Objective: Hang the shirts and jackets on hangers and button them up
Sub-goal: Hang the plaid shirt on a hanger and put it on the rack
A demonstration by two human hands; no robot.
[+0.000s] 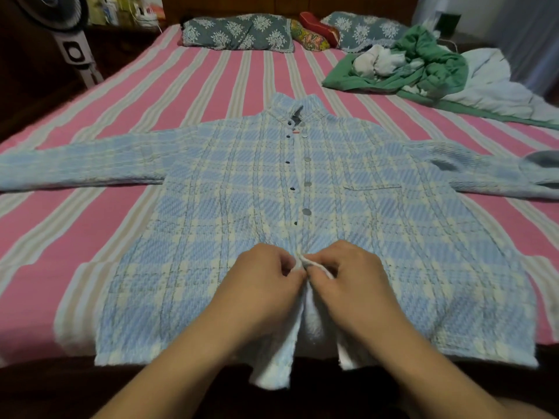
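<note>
A blue and cream plaid jacket (230, 207) lies flat on the bed, front up, sleeves spread to both sides. Its front stands apart from collar to hem, with silver buttons (306, 212) on one edge and small dark snaps on the other. My left hand (266, 276) and my right hand (348, 270) meet at the lower middle of the front, each pinching one edge of the placket. Below my hands the two edges fold apart and show white lining. Any button between my fingers is hidden. No hanger is in view.
The bed (151, 95) has a pink striped sheet. A heap of green and white clothes (417, 62) lies at the far right, pillows (239, 31) at the head. A standing fan (69, 40) is at the far left. The jacket's hem hangs over the near bed edge.
</note>
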